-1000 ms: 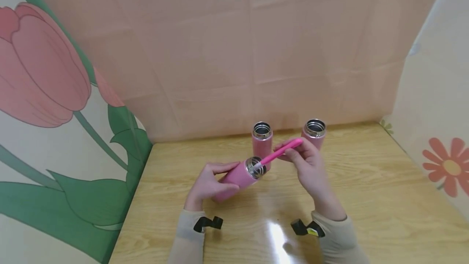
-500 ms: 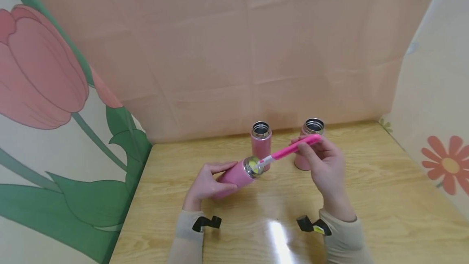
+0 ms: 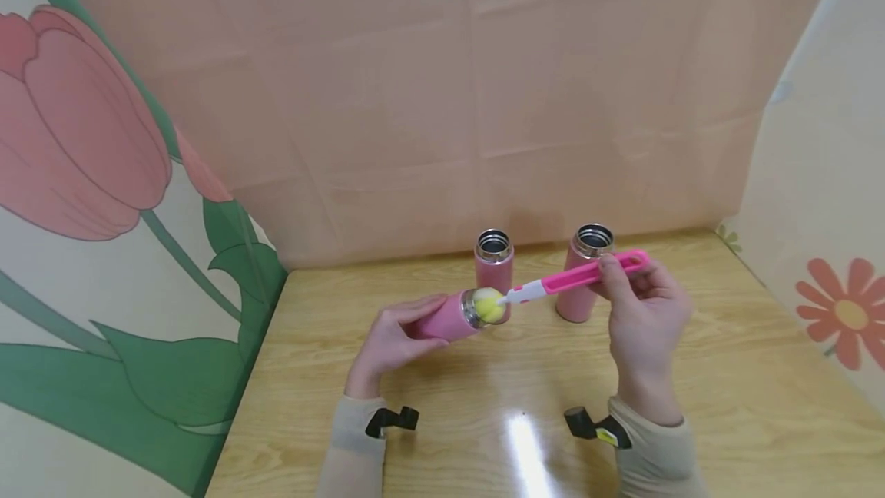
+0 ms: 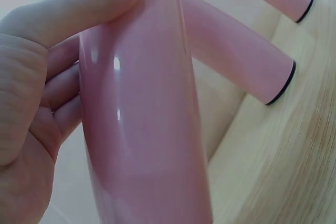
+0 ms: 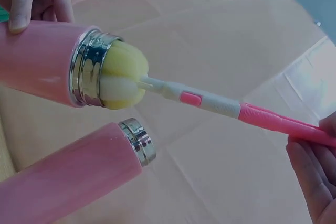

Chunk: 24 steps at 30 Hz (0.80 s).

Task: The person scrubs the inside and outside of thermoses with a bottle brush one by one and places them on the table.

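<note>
My left hand [image 3: 390,340] grips a pink thermos bottle [image 3: 442,321], tilted with its steel mouth facing right; the left wrist view shows the thumb across the bottle's pink wall [image 4: 142,103]. In my right hand [image 3: 646,321] is the pink handle of a bottle brush [image 3: 581,277], pinched between thumb and fingers. The yellow and white sponge head [image 5: 126,74] bulges out of the bottle's mouth, part of it still inside the steel neck [image 5: 92,66]. A white shaft joins sponge and handle.
Two more pink thermos bottles stand uncapped on the wooden table [image 3: 332,436]: one [image 3: 494,267] just behind the held bottle, another [image 3: 579,298] farther right, behind the brush handle. A peach cloth [image 3: 387,98] hangs along the table's back edge.
My right hand has moved right, drawing the brush outward; its sponge, hidden inside the bottle a second ago, now shows at the mouth. My left hand has tipped the bottle slightly more level.
</note>
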Tool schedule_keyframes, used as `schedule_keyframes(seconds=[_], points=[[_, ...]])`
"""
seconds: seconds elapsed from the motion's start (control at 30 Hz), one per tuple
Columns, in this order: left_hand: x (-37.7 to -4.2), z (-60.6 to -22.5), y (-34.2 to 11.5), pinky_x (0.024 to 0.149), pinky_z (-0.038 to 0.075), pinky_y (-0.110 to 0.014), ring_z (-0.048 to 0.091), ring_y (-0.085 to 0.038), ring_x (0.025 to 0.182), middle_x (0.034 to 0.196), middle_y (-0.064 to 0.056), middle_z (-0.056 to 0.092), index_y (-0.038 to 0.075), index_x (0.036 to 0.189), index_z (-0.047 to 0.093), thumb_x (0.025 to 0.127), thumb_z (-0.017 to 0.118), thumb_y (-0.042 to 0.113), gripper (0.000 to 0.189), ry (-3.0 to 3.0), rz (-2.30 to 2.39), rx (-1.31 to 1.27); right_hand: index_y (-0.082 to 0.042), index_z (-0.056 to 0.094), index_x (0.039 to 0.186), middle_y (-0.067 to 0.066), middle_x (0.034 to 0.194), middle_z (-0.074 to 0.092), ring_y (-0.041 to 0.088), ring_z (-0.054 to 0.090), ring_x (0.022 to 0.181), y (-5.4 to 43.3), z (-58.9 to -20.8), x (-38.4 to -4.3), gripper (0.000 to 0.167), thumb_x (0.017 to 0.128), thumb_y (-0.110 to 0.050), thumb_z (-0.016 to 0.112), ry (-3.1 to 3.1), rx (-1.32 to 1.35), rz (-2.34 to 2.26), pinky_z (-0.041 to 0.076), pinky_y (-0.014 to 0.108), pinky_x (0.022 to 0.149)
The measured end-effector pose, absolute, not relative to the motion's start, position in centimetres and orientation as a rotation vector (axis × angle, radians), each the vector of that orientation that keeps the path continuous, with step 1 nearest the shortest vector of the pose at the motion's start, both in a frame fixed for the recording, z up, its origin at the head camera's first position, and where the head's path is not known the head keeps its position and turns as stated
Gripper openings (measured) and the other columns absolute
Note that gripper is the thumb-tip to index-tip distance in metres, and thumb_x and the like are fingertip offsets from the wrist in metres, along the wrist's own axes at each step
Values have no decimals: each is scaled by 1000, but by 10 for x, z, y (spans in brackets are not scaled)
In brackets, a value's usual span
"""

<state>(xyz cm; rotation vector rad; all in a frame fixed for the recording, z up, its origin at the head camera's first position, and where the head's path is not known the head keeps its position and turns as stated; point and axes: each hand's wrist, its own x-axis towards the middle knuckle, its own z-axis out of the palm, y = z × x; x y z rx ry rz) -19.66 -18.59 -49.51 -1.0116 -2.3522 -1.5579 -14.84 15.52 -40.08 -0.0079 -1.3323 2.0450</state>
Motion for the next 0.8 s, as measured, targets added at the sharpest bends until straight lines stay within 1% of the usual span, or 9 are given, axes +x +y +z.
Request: schedule_keyframes(seconds=[0.23, 0.4, 0.5, 0.63, 0.8], points=[[-196, -492, -183, 115, 49, -45, 63, -25, 134, 144, -3, 67, 9, 138, 72, 80, 95, 4, 63, -2287, -1428, -1032, 19, 70, 102, 19, 84, 72, 23, 75, 73, 154, -397, -147, 27, 91, -2, 84, -1280, -56, 2054, 64, 38, 71], [-197, -493, -183, 113, 50, -45, 65, -27, 133, 143, -5, 68, 8, 137, 73, 80, 95, 4, 61, -2259, -1388, -1021, 18, 70, 104, 19, 86, 72, 23, 75, 73, 156, -398, -148, 27, 92, -2, 84, -1275, -78, 2038, 64, 37, 70], [-198, -496, -184, 113, 51, -46, 66, -29, 131, 141, -7, 69, 6, 136, 73, 79, 96, 4, 62, -2259, -1433, -1018, 20, 70, 108, 20, 89, 74, 23, 77, 77, 155, -399, -149, 27, 94, 0, 81, -1307, -34, 2023, 64, 37, 73], [-199, -497, -186, 112, 51, -45, 67, -28, 130, 140, -6, 70, 7, 137, 73, 79, 96, 5, 63, -2280, -1506, -1019, 24, 66, 114, 20, 95, 75, 25, 77, 86, 156, -400, -150, 28, 97, 3, 76, -1321, 41, 2031, 63, 39, 78], [-199, -497, -189, 112, 51, -44, 66, -26, 131, 142, -3, 69, 8, 139, 72, 80, 96, 9, 63, -2312, -1520, -1038, 25, 64, 113, 22, 99, 75, 30, 76, 93, 155, -401, -151, 26, 100, 3, 71, -1293, 72, 2047, 62, 40, 83]])
